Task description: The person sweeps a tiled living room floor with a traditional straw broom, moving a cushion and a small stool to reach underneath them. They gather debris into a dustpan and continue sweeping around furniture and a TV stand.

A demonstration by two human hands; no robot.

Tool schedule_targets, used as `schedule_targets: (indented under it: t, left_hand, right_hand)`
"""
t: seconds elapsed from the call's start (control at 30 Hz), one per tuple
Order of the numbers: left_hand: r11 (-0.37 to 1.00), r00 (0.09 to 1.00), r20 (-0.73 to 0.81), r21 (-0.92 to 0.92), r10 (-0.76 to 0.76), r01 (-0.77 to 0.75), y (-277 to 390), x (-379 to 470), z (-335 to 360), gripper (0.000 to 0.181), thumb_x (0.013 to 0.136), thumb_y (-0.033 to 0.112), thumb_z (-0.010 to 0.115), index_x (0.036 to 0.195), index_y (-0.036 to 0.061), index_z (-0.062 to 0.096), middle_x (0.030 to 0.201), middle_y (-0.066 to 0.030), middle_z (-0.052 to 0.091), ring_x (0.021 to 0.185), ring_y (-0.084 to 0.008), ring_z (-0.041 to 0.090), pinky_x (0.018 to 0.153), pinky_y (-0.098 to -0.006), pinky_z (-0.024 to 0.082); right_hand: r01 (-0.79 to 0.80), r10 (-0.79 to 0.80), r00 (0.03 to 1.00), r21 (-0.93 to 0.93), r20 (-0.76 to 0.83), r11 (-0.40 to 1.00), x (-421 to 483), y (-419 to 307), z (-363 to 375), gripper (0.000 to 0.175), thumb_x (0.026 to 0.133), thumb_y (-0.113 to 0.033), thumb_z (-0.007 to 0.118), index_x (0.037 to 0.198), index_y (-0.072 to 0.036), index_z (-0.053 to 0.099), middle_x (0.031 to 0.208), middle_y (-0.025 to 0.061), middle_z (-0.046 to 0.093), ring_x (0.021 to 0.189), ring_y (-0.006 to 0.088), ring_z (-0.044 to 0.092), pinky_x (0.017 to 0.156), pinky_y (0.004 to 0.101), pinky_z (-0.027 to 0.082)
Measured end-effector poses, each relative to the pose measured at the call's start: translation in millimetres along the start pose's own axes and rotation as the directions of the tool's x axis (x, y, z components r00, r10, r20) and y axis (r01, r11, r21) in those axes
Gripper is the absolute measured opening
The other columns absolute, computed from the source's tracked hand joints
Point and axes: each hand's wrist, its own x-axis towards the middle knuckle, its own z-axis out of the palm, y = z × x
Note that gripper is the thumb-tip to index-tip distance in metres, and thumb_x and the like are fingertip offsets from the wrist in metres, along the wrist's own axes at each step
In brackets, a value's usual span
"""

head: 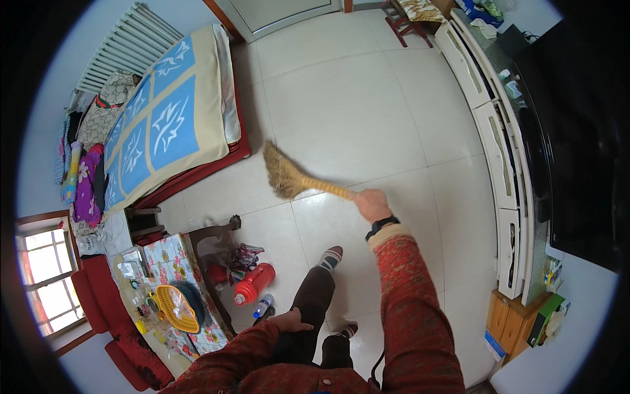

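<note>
My right hand [372,206] is closed around the handle end of a straw hand broom [285,172]. Its flared bristles point left over the pale tiled floor [344,128]; whether they touch the tiles cannot be told. A dark band is on my right wrist. Low in the view, my left hand [294,321] rests on my thigh, with nothing seen in it. Left of my legs, a red thermos flask [255,283] and a plastic bottle with a blue cap [263,305] are on the floor beside the table.
At left are a bed with a blue and cream cover [172,123] and a table with a flowered cloth [170,258] holding a yellow plastic basket [170,315]. A white drawer cabinet [497,152] with a television [585,138] lines the right side. A small stool [406,29] stands at the top.
</note>
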Motion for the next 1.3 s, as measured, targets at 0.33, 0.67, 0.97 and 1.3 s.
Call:
schedule_targets:
  t: [0.33, 0.67, 0.97, 1.3]
  left_hand:
    - [0.998, 0.998, 0.013, 0.025, -0.066, 0.066, 18, 6, -8, 0.108, 0.077, 0.059, 0.069, 0.13, -0.025, 0.025, 0.122, -0.0391, 0.052, 0.116, -0.0436, 0.056, 0.098, -0.0424, 0.046]
    - [0.99, 0.995, -0.088, 0.127, -0.056, 0.067, 57, -5, 13, 0.097, 0.075, 0.061, 0.07, 0.12, -0.0214, 0.045, 0.121, -0.0344, 0.056, 0.116, -0.0387, 0.057, 0.097, -0.0399, 0.046]
    - [0.883, 0.97, -0.218, 0.429, -0.103, 0.19, 54, 40, 75, 0.092, 0.073, 0.062, 0.07, 0.114, -0.019, 0.055, 0.116, -0.033, 0.06, 0.112, -0.0389, 0.06, 0.092, -0.0409, 0.05]
    - [0.87, 0.983, -0.169, 0.492, 0.07, 0.022, 141, 62, 125, 0.089, 0.074, 0.059, 0.071, 0.122, -0.0144, 0.053, 0.119, -0.0265, 0.061, 0.111, -0.0324, 0.06, 0.093, -0.0393, 0.049]
  right_hand:
    - [-0.554, 0.545, 0.832, 0.205, 0.102, 0.807, -55, 83, -3, 0.026, 0.093, -0.022, 0.053, 0.117, -0.017, 0.061, 0.082, 0.0139, 0.068, 0.078, 0.0345, 0.066, 0.067, 0.0478, 0.052]
    - [-0.875, 0.836, 0.45, 0.343, 0.314, 0.342, -363, 0, 59, 0.037, 0.093, -0.027, 0.054, 0.129, -0.021, 0.059, 0.093, 0.0187, 0.068, 0.087, 0.0379, 0.064, 0.075, 0.0477, 0.051]
    - [-0.932, 0.909, 0.071, 0.351, 0.411, -0.086, -668, -111, 134, 0.036, 0.095, -0.033, 0.052, 0.131, -0.031, 0.055, 0.083, 0.0153, 0.069, 0.078, 0.0359, 0.067, 0.068, 0.0492, 0.052]
    - [-0.795, 0.814, -0.295, 0.344, 0.5, -0.499, -892, -253, 146, 0.03, 0.096, -0.032, 0.049, 0.122, -0.023, 0.06, 0.085, 0.0146, 0.068, 0.078, 0.0364, 0.066, 0.067, 0.0503, 0.051]
